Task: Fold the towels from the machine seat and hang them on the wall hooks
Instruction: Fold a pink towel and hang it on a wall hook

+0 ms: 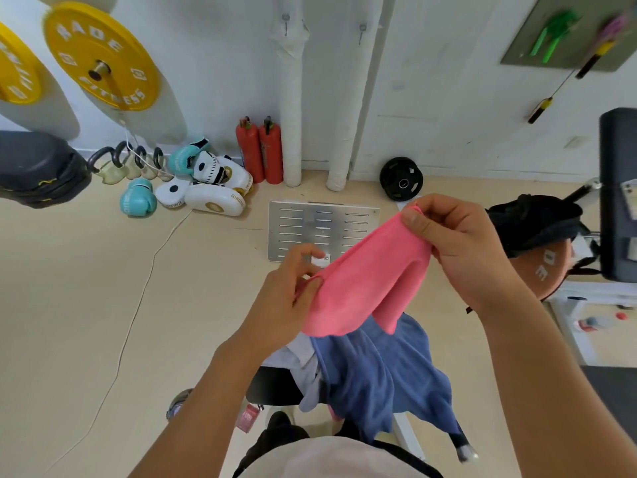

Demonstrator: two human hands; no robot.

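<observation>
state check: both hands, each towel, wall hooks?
Left hand: pinches the pink towel's lower-left edge.
Right hand: pinches its upper corner.
Pink microfibre towel: held in the air, doubled over, not hung.
Blue towel: unfolded, draped over the black machine seat.
Two metal wall hooks: bare.

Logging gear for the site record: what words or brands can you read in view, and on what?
"RADE FITNESS": large yellow weight plate on the wall.
"STARLIGHT"-like gold print: white punch pads; too curved to read surely.
Letters "DE": brown plate at right, partly hidden.
Teal boxing gloves: print too small.
Second yellow plate: blurred.
Pink towel: no text.
</observation>
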